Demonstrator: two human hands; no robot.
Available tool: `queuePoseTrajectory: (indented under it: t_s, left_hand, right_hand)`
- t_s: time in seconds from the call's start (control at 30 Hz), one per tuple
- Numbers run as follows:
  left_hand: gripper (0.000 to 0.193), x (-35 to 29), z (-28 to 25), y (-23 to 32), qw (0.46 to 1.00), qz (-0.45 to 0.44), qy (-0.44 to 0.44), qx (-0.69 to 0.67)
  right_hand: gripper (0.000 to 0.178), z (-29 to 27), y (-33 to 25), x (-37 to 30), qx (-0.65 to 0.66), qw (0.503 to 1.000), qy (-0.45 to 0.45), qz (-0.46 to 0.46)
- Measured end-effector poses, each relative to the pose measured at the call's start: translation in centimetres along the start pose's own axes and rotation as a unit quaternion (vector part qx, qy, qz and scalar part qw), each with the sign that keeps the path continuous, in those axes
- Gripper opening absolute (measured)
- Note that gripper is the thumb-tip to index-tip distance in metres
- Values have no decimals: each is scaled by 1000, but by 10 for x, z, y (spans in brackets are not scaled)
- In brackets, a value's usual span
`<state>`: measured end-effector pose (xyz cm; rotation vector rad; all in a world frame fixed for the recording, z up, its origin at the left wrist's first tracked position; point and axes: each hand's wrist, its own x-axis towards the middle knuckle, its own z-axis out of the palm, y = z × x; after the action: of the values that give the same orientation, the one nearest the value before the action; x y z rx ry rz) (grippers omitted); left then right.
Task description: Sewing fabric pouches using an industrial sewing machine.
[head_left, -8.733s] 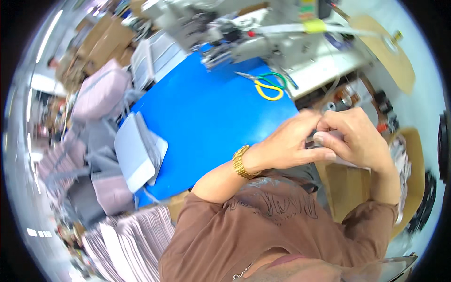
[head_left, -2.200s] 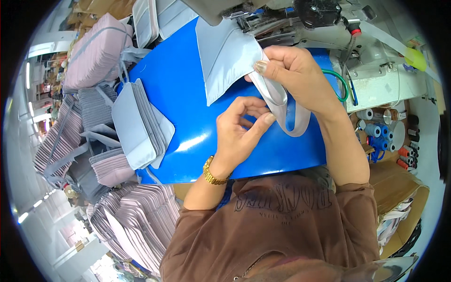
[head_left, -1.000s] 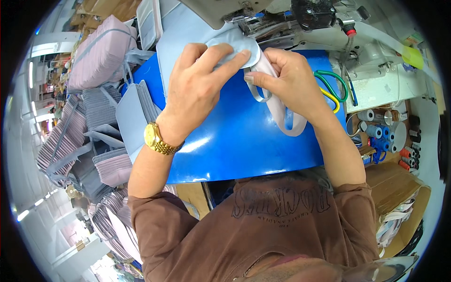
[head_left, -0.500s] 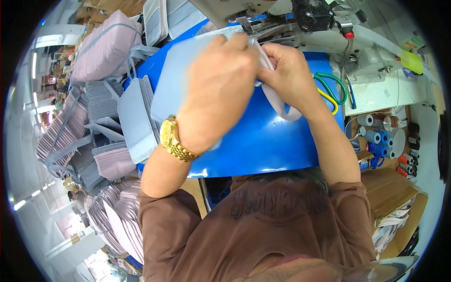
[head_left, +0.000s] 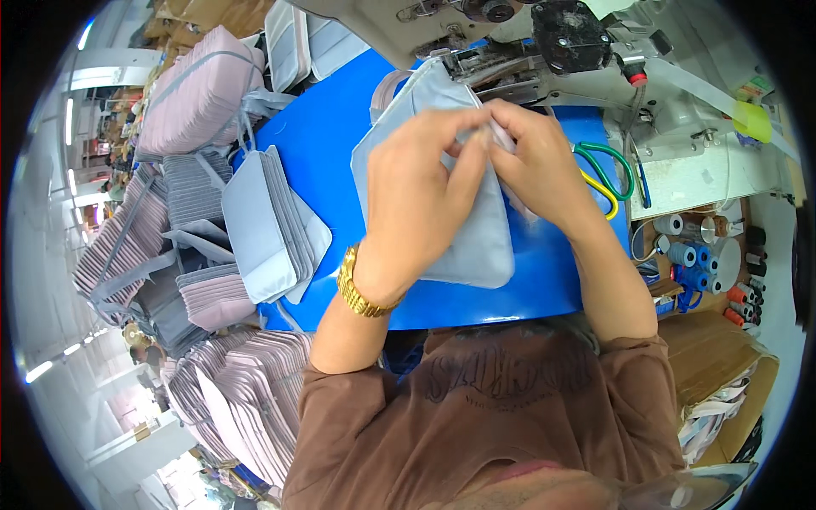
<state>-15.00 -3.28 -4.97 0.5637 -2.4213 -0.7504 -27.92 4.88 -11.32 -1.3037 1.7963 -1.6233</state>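
Panel (head_left: 476,246): over the blue counter (head_left: 544,293), centre of frame, under left hand (head_left: 416,183), bent near right edge, hold blurred, impossible to tell; beside strap (head_left: 519,205) pinched in right hand (head_left: 541,166).

Observed left hand (head_left: 418,180) just beyond the gold wristband (head_left: 358,286), back facing up, with thumb and forefinger directed at the right hand (head_left: 544,166). Noted latter farther out and right of the wristband, bent in a pinch. Recorded close together at the tips, with contact unclear. Found left forearm (head_left: 347,338) nearer the body than the wristband, right forearm (head_left: 619,276) well to its right, angled inward.
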Motion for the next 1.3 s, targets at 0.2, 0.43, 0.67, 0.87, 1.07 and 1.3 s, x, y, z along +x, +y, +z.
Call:
queuePoseTrajectory:
  t_s: [0.2,0.43,0.67,0.87,1.07,1.3]
  left_hand:
    - [43,-84,6,-34,983,154,33,95]
    - [44,-91,-11,-32,952,284,-8,111]
    - [50,-53,-42,-20,921,321,-88,200]
    - [48,-23,-51,-35,919,318,-98,211]
    - [50,9,-56,-45,905,340,-113,230]
    - [51,34,-54,-62,888,361,-107,265]
  right_hand:
    - [24,0,-3,-9,166,975,-44,141]
    - [26,-5,-13,-7,95,991,-46,85]
    - [29,-2,-1,-12,72,997,-10,23]
    - [23,-5,-14,-10,125,988,-46,82]
    - [22,-4,-9,-7,130,990,-38,49]
    - [26,2,-4,-1,175,981,-39,71]
